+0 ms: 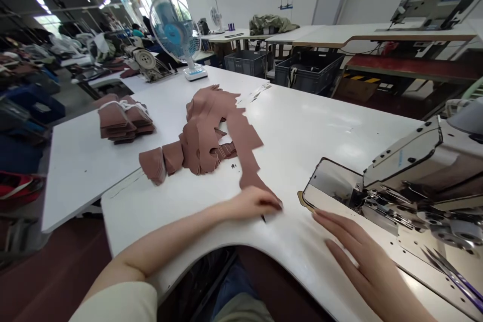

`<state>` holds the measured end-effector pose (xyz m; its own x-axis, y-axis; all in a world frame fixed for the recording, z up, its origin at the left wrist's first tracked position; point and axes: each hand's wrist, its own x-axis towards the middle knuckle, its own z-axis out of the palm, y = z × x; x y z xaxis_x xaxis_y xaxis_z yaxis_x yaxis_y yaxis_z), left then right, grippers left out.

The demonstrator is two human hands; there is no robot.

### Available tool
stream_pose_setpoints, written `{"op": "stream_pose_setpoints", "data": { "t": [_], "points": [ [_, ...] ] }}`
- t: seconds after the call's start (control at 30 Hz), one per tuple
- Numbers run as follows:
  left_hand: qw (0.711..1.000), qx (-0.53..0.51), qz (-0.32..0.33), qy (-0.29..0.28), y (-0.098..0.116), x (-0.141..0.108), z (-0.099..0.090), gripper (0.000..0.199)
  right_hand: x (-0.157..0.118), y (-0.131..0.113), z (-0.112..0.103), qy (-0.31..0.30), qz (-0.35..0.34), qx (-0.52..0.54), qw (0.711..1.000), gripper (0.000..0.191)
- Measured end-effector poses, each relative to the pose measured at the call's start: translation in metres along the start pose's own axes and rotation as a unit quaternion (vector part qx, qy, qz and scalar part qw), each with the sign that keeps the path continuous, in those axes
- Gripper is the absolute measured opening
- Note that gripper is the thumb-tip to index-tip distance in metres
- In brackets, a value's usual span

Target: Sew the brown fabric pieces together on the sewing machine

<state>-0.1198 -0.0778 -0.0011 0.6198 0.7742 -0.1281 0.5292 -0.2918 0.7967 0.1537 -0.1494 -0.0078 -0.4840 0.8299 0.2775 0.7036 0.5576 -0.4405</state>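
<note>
With a clock face laid over the view, the brown cut pieces [207, 126] lie in an overlapping pile just off centre towards 9 o'clock, on the white table [320, 121], and a ragged-edged strip [243, 146] runs from them down towards 6 o'clock, where the left hand [254, 204] reaches its near end. That hand's fingers curl over the end, but they are blurred, and I cannot tell whether they truly grip it or only press on it. The right hand [364, 261], at 4 o'clock, is released, its fingers long and slightly apart, palm down, with the fingertips close to a tan tab [305, 201] at the corner of the sewing machine [411, 171]; whether they touch it I cannot tell. The machine stands at 3 o'clock, and scissors [453, 276] with purple handles lie further out at 4 o'clock. Tied brown bundles [124, 118] sit at 9 o'clock, and a blue-and-white fan [177, 35] stands near 11. I judge the step in hand to be handling the strip's near end by the left hand alone; moving that end cleanly would call for a sure hold on it and a light, level draw, so that the layers behind do not drag or slide out of order
</note>
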Motion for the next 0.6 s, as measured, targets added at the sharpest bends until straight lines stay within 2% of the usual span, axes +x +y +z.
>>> {"op": "stream_pose_setpoints", "data": {
  "t": [0.07,0.1,0.13,0.17,0.2,0.23,0.27,0.3,0.33,0.37,0.4,0.43,0.47,0.5,0.53,0.6],
  "points": [
    [0.985,-0.096,0.042,-0.137,0.016,-0.001,0.026,0.025,0.043,-0.006,0.019,-0.039,-0.035,0.019,0.998,0.04],
    [0.971,-0.127,0.071,-0.191,0.023,-0.004,0.03,0.029,0.059,-0.009,0.031,-0.066,-0.049,0.013,0.997,0.042],
    [0.958,-0.143,0.101,-0.227,0.028,-0.009,0.029,0.031,0.07,-0.011,0.043,-0.08,-0.063,-0.007,0.995,0.042],
    [0.955,-0.141,0.122,-0.232,0.029,-0.016,0.021,0.031,0.076,-0.013,0.054,-0.088,-0.08,-0.035,0.992,0.043],
    [0.964,-0.124,0.126,-0.2,0.027,-0.023,0.008,0.028,0.078,-0.012,0.064,-0.083,-0.091,-0.067,0.99,0.043],
    [0.98,-0.095,0.108,-0.135,0.021,-0.032,-0.01,0.025,0.077,-0.01,0.071,-0.066,-0.1,-0.1,0.988,0.043],
    [0.995,-0.058,0.065,-0.045,0.011,-0.042,-0.032,0.024,0.073,-0.006,0.075,-0.042,-0.103,-0.131,0.985,0.044],
    [0.998,-0.012,0.001,0.059,-0.002,-0.052,-0.055,0.026,0.068,-0.001,0.076,-0.013,-0.101,-0.157,0.982,0.044],
    [0.984,0.038,-0.065,0.163,-0.018,-0.063,-0.079,0.027,0.063,0.005,0.075,0.014,-0.096,-0.179,0.979,0.045],
    [0.951,0.096,-0.141,0.259,-0.036,-0.073,-0.101,0.027,0.058,0.013,0.072,0.038,-0.091,-0.197,0.975,0.045],
    [0.904,0.157,-0.226,0.327,-0.053,-0.083,-0.122,0.027,0.054,0.02,0.067,0.055,-0.088,-0.211,0.972,0.047],
    [0.856,0.213,-0.305,0.359,-0.069,-0.092,-0.14,0.026,0.05,0.027,0.063,0.067,-0.089,-0.219,0.969,0.049],
    [0.818,0.257,-0.364,0.363,-0.084,-0.099,-0.154,0.027,0.048,0.033,0.058,0.074,-0.092,-0.225,0.967,0.051],
    [0.792,0.289,-0.408,0.351,-0.096,-0.104,-0.166,0.033,0.046,0.037,0.054,0.078,-0.097,-0.228,0.966,0.054],
    [0.777,0.311,-0.436,0.331,-0.105,-0.107,-0.174,0.041,0.044,0.04,0.051,0.079,-0.103,-0.231,0.964,0.056],
    [0.769,0.33,-0.462,0.295,-0.115,-0.107,-0.184,0.051,0.041,0.043,0.047,0.078,-0.11,-0.239,0.962,0.059]
  ]
}}
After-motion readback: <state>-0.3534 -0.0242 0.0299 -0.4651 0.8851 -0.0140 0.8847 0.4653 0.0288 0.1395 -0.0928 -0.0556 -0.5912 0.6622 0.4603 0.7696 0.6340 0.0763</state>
